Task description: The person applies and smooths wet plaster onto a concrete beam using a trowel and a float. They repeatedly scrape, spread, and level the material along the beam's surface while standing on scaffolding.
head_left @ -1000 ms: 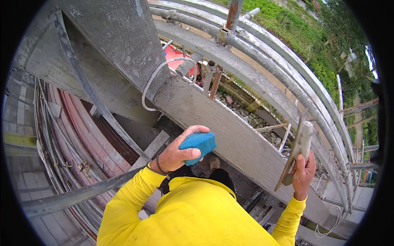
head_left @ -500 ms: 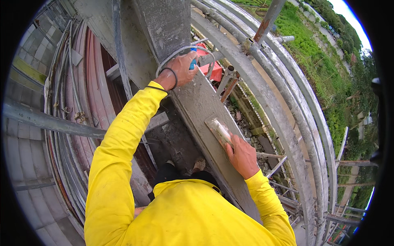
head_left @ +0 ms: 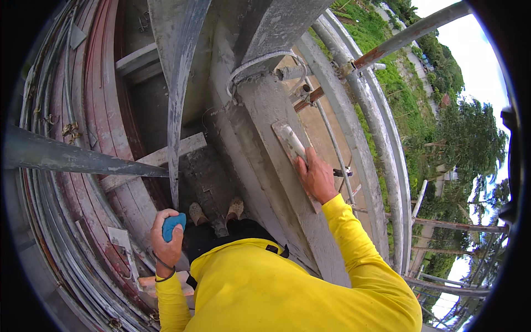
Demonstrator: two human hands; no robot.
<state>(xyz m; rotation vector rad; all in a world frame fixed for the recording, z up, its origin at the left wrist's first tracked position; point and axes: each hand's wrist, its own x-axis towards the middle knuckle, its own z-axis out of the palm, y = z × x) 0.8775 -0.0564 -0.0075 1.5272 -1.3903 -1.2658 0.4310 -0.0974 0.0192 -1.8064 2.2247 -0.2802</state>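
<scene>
My left hand [head_left: 166, 240] is closed around a blue sponge [head_left: 173, 226], low on the left beside my body. My right hand [head_left: 318, 180] grips the pale handle of a long flat plastering float [head_left: 291, 143]. The float's plate lies along the top of a grey cement ledge [head_left: 263, 105], slanting from upper left to lower right. Wet-looking mortar coats the ledge. A pale cable loop [head_left: 260, 62] hangs round the base of the concrete column [head_left: 276, 33] at the ledge's far end.
Upright and crosswise metal poles [head_left: 182, 83] stand close on my left. Beyond them lie long bundled pipes [head_left: 38, 122] and reddish boards [head_left: 102, 72]. A small trowel [head_left: 120, 239] rests near my left hand. Curved scaffold tubes [head_left: 381, 133] run along the right, with a drop and greenery outside.
My left hand has come back from the column's base to low beside my body, still holding the blue sponge. My right hand and the float remain on the ledge; the view has shifted.
</scene>
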